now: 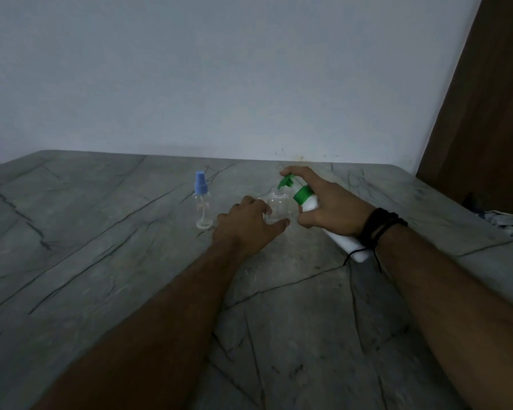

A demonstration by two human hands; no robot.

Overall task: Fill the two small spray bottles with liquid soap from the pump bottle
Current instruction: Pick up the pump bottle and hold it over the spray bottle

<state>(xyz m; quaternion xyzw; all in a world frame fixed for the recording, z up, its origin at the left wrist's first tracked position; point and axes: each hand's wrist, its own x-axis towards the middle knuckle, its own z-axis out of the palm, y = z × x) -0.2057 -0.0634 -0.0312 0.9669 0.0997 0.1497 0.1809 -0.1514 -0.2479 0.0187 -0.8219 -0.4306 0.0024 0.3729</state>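
Note:
My right hand (329, 207) grips a white pump bottle (310, 204) with a green pump head (288, 182), tilted so its nozzle sits right over the open neck of a clear small spray bottle (277, 202). A finger rests on top of the pump. My left hand (249, 223) is wrapped around the base of that uncapped clear bottle, holding it upright on the table. A second small clear spray bottle (202, 202) with a blue spray cap stands upright to the left, untouched. The clear bottle's own cap is not visible.
The grey marble-patterned table (116, 261) stretches out under my arms, against a pale wall. A brown wooden panel (486, 113) rises at the right. Crumpled cloth (507, 220) lies at the table's right edge. Black cords circle my right wrist.

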